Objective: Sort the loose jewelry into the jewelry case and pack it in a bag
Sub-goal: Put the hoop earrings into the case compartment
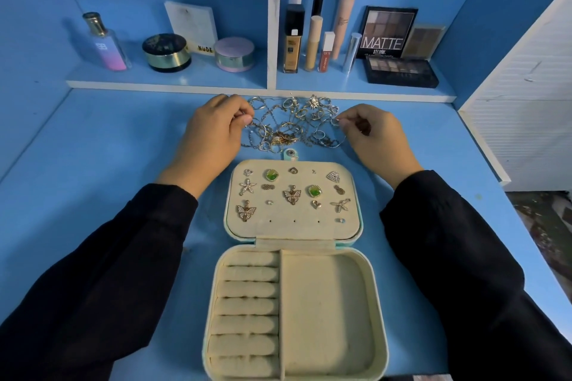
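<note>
"MATTE" in large white letters on the upright eyeshadow palette (385, 32), "NUDE" on the white box (193, 25), "SB" on the perfume bottle (105, 46), "LIP CREAM" down the lip tube (326, 52), smaller print unreadable

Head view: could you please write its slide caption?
Left hand and right hand pinch the tangled metal jewelry pile beyond an open cream jewelry case.

Open jewelry case (368, 263) before jewelry pile (291, 124), earrings (292, 195) in lid.

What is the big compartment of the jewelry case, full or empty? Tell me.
Empty. The big compartment shows only bare beige lining, and the ring rolls beside it hold nothing; the jewelry case lies open.
</note>
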The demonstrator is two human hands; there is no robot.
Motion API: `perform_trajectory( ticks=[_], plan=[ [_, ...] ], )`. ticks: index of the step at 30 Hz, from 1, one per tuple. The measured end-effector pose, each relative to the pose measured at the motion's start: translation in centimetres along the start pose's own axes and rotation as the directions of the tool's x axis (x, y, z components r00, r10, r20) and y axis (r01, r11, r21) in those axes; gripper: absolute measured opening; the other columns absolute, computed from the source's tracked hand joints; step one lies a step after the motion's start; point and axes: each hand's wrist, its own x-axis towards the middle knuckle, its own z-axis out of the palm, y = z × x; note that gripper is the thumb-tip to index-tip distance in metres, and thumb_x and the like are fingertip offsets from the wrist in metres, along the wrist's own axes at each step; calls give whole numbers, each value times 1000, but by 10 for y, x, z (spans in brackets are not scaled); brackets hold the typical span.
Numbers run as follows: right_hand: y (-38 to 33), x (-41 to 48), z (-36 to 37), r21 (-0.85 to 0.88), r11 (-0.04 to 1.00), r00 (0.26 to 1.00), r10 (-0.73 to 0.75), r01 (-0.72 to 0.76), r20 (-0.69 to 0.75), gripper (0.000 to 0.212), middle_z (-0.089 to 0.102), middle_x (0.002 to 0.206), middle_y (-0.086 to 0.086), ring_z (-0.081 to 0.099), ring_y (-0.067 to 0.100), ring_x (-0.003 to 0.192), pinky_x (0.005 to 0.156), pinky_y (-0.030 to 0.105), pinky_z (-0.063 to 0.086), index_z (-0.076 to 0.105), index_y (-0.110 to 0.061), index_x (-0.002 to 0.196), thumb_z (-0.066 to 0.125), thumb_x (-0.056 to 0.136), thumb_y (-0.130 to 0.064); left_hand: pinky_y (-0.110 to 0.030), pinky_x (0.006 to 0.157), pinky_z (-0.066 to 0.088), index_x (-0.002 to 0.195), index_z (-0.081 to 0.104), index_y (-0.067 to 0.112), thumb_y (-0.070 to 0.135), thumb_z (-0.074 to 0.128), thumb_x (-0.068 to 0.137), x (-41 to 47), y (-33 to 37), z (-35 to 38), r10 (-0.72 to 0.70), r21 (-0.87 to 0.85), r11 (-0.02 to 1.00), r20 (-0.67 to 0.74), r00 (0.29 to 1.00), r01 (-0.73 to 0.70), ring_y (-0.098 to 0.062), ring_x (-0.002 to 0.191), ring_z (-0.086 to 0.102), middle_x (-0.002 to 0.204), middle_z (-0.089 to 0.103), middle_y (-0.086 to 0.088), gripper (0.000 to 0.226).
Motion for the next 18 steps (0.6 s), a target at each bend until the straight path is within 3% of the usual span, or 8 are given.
perform_trajectory(
  ticks=[5,9,15,18],
  plan=[
    [0,0,0,200,979,996,58,-45,-61,7,55,67,-10,46,-2,58,60,10,37,70,-14,89,63,92,-12,-27,77,49,101,69,10,9,59,94,-1,1,-4,-41,-43,998,-35,999,39,-15,87,60,102,66,-4,12],
    [0,-3,-2,391,914,986,149,-108,-77,5,60,76,6,51,11,70,67,23,44,71,-13,90,66,91,-15,-21,76,48,101,69,9,10,61,94,-4,4,-5,-55,-86,995,-65,996,49,-13,86,61,100,67,-4,11],
    [-6,-13,-7,525,838,965,240,-149,-109,6,68,74,0,59,8,68,65,21,49,74,-14,88,68,89,-12,-22,73,49,98,68,8,14,61,94,-8,8,-10,-26,-95,995,-147,989,12,-12,80,59,94,68,-4,10],
    [-11,-21,-13,581,797,951,284,-163,-122,7,69,75,-2,60,8,69,65,20,50,74,-14,87,68,89,-12,-16,72,48,97,69,7,14,62,94,-12,14,-18,-47,-149,989,-212,976,15,-8,77,57,93,68,-3,10]
  ],
)
